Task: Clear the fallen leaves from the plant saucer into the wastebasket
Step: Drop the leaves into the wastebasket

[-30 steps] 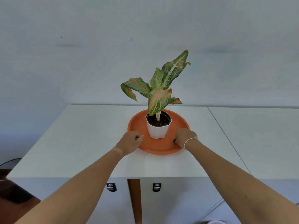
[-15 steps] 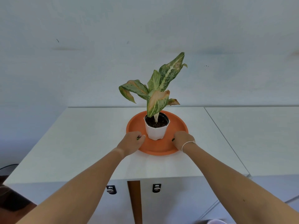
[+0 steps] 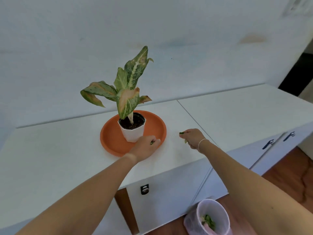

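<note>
A round, smooth orange saucer (image 3: 111,141) sits on the matte white surface (image 3: 50,158), carrying a faceted white pot (image 3: 133,134) with a mottled plant (image 3: 125,92). On the saucer's near rim the left hand (image 3: 145,147) has its fingers closed on a green leaf scrap (image 3: 152,142). Right of the saucer, off it, the right hand (image 3: 193,138) pinches leaves (image 3: 181,133). Below on the floor, a translucent wastebasket (image 3: 213,216) holds leaves.

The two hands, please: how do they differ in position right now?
The left hand rests inside the orange saucer beside the white pot; the right hand is off the saucer, above the white cabinet top. Both are closed on green leaf bits.
</note>
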Demonstrator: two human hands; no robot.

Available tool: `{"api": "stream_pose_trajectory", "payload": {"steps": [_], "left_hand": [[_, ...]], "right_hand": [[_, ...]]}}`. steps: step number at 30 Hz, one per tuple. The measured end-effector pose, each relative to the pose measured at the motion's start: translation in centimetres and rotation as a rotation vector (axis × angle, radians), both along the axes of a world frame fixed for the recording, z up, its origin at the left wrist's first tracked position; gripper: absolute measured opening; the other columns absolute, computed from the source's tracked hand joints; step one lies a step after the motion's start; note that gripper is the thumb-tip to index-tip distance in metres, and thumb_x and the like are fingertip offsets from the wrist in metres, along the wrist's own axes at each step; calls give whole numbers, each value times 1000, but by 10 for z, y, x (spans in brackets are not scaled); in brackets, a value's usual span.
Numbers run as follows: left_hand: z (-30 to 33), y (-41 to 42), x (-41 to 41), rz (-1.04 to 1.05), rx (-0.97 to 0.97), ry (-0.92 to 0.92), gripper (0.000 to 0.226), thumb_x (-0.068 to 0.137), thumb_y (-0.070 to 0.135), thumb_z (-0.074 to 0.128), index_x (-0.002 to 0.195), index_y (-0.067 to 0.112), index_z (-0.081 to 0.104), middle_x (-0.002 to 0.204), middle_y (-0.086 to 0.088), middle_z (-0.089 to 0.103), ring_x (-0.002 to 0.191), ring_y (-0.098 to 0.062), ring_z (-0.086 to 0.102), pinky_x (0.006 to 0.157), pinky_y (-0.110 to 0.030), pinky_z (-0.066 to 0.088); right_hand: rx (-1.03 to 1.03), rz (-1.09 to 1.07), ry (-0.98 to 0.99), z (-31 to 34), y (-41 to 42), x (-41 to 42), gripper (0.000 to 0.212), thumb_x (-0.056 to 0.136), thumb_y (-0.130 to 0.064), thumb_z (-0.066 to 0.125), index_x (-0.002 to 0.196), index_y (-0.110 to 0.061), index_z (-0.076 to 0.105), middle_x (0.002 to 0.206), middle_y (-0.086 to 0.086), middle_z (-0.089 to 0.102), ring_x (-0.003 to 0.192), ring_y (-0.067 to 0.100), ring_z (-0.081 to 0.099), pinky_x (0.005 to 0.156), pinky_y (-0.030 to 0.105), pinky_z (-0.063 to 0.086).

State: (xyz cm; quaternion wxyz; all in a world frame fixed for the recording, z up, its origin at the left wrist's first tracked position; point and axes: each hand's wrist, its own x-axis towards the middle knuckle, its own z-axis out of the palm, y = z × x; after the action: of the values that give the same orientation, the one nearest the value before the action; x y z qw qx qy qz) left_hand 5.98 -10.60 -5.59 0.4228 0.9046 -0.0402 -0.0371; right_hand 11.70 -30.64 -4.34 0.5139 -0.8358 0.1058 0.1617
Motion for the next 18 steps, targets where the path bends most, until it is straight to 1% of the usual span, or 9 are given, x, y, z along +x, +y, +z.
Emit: {"api": "stream_pose_trajectory", "payload": {"steps": [2, 5, 8, 10, 11, 13, 14, 16, 18], "left_hand": [[1, -24, 5, -46, -20, 42, 35, 96, 29, 45, 65, 14, 43, 58, 4, 38, 55, -12, 35, 52, -24, 28], [4, -69, 11, -111, -33, 87, 31, 97, 31, 43, 75, 10, 51, 63, 3, 43, 56, -13, 37, 52, -24, 29], [2, -118, 18, -154, -47, 86, 34, 96, 26, 43, 67, 9, 46, 69, 4, 52, 70, -18, 51, 56, -22, 33], [-2, -153, 23, -190, -64, 112, 38, 96, 24, 43, 60, 13, 40, 68, 6, 52, 82, -21, 59, 59, -21, 35], [-5, -171, 24, -209, -67, 128, 40, 96, 24, 43, 58, 14, 38, 66, 6, 50, 80, -20, 58, 58, -20, 35], [-12, -206, 26, -239, -71, 148, 39, 97, 25, 43, 60, 14, 36, 63, 4, 43, 64, -13, 47, 53, -18, 32], [-17, -226, 27, -257, -73, 165, 37, 97, 25, 43, 62, 13, 39, 63, 4, 42, 58, -9, 42, 50, -14, 32], [-28, -260, 28, -287, -63, 212, 31, 96, 24, 43, 70, 9, 47, 65, 3, 46, 53, -2, 41, 44, -8, 32], [-42, -285, 29, -301, -40, 252, 30, 96, 22, 43, 69, 9, 47, 62, 1, 44, 48, -3, 39, 46, -11, 32]], "right_hand": [[44, -58, 12, -4, -28, -9, 13, 90, -14, 59, 79, -8, 58, 61, 6, 46, 45, 14, 29, 30, 12, 21], [102, -154, 38, -14, -74, -24, 17, 90, -15, 60, 73, -11, 58, 61, 6, 46, 45, 14, 29, 30, 13, 21], [177, -232, 72, -30, -121, -36, 15, 90, -13, 59, 77, -9, 57, 59, 6, 42, 42, 12, 29, 30, 11, 22], [191, -265, 94, -41, -152, -40, 17, 91, -12, 59, 74, -9, 56, 57, 5, 40, 33, 8, 29, 31, 12, 21], [189, -274, 105, -48, -168, -42, 18, 91, -12, 58, 73, -9, 55, 56, 5, 40, 30, 7, 27, 32, 12, 20], [186, -293, 131, -58, -196, -45, 18, 91, -14, 58, 75, -9, 53, 57, 6, 39, 30, 8, 24, 33, 13, 19], [192, -314, 148, -65, -214, -47, 19, 92, -15, 58, 74, -9, 52, 56, 6, 38, 30, 8, 23, 34, 13, 19], [196, -347, 186, -79, -243, -51, 21, 92, -15, 56, 73, -10, 50, 56, 5, 36, 29, 8, 23, 33, 13, 19], [195, -368, 226, -93, -263, -57, 18, 93, -16, 56, 76, -10, 50, 59, 6, 37, 37, 11, 25, 32, 13, 18]]}}
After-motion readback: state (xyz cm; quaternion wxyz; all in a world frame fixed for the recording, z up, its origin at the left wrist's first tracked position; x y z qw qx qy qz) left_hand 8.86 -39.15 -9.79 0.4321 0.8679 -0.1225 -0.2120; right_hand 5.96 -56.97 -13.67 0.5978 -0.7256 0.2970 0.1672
